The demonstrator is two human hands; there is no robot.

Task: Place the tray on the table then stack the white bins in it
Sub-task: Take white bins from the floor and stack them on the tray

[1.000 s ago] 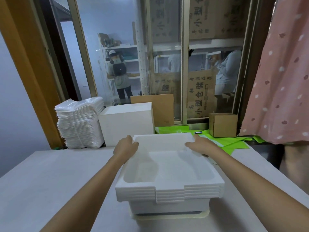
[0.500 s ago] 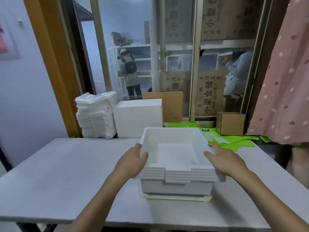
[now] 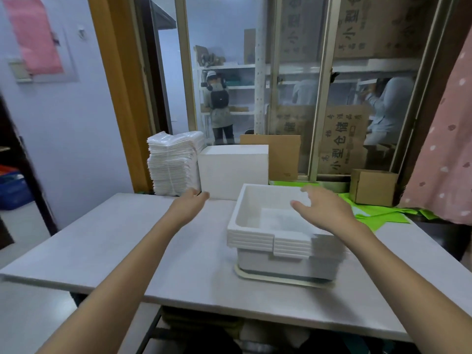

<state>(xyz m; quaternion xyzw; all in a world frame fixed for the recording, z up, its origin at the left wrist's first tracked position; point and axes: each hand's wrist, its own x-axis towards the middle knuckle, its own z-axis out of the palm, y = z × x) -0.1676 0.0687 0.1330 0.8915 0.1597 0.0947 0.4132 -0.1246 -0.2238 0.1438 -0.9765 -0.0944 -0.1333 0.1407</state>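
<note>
A stack of several nested white bins (image 3: 270, 238) stands in a shallow cream tray (image 3: 268, 276) on the grey table (image 3: 158, 251), right of centre. My left hand (image 3: 190, 204) hovers open over the table, left of the bins and apart from them. Above the stack's far right part, my right hand (image 3: 323, 208) is spread open and holds nothing. Both forearms reach in from the bottom of the view.
Behind the table stand a tall pile of white trays in plastic wrap (image 3: 173, 163), a white foam box (image 3: 233, 171), flat cardboard (image 3: 279, 155), a small cardboard box (image 3: 371, 187) and green sheets (image 3: 375, 213). A pink dotted curtain (image 3: 447, 149) hangs at the right.
Both hands let go of the bin stack's sides and lifted away, the left moving out to the left. The view pulled back and turned left.
</note>
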